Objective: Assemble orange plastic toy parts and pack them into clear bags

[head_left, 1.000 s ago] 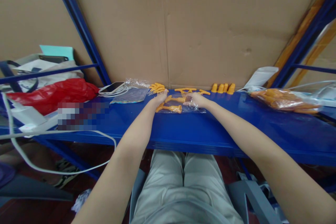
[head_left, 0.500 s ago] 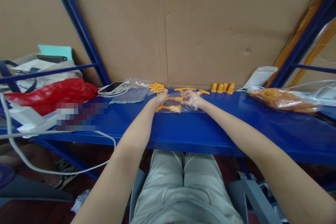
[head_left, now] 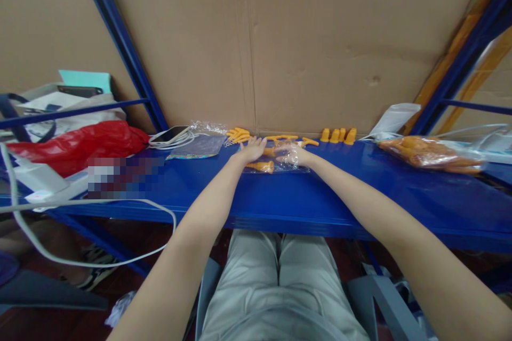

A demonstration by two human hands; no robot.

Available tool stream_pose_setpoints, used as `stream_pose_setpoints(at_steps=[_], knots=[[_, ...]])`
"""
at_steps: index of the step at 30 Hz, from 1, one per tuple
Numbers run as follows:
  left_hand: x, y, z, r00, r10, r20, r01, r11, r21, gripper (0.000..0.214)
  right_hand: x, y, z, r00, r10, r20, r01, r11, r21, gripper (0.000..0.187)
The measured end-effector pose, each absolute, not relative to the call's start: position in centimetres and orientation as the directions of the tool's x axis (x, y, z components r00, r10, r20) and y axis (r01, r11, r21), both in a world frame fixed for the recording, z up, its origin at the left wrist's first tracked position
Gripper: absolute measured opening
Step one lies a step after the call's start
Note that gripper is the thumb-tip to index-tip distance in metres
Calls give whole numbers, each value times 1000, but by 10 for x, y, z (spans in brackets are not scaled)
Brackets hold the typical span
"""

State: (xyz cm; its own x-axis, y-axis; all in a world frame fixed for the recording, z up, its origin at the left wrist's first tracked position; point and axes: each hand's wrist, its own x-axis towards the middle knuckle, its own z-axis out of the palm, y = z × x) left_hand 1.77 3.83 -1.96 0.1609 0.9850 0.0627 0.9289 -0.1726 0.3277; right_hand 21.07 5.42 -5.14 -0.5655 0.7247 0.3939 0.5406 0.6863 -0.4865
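A clear plastic bag (head_left: 280, 169) lies on the blue shelf with orange plastic pieces inside, among them a flared, cone-ended piece (head_left: 262, 167). My left hand (head_left: 252, 149) rests over the bag's left part, fingers stretched out and apart. At the bag's right end, my right hand (head_left: 288, 154) has bunched, shiny film around its fingers and wrist; its fingers look closed on the bag, partly hidden by glare. Just behind my hands are branched orange pieces (head_left: 282, 137) and, further left, a pile of orange pieces (head_left: 237, 134) with small metal chains (head_left: 231, 143).
Several orange cone-shaped caps (head_left: 335, 135) stand along the cardboard back wall (head_left: 320, 48). On the right sits a filled bag of orange parts (head_left: 428, 152). To the left are a phone (head_left: 170, 134), white cables, a flat bag (head_left: 200, 146) and a red plastic bag (head_left: 88, 144).
My left hand has opened from its grip at the bag's left end and now lies flatter, further over the orange pieces. My right hand stays at the bag's right end.
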Motion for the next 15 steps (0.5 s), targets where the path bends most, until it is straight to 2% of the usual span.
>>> stream_pose_setpoints(at_steps=[5, 9, 12, 15], knots=[[25, 37, -23, 230, 972, 35, 936, -231, 266, 65, 200, 55, -51, -655, 605, 452, 477, 796, -374, 27], [24, 38, -24, 227, 974, 9, 949, -223, 221, 66, 195, 51, -48, -693, 584, 423, 451, 809, -376, 23], [23, 35, -23, 225, 974, -15, 954, -217, 209, 67, 196, 42, -40, -671, 643, 369, 472, 754, -457, 23], [21, 33, -20, 234, 972, -32, 952, -222, 212, 69, 202, 32, -27, -537, 802, 262, 567, 573, -591, 27]])
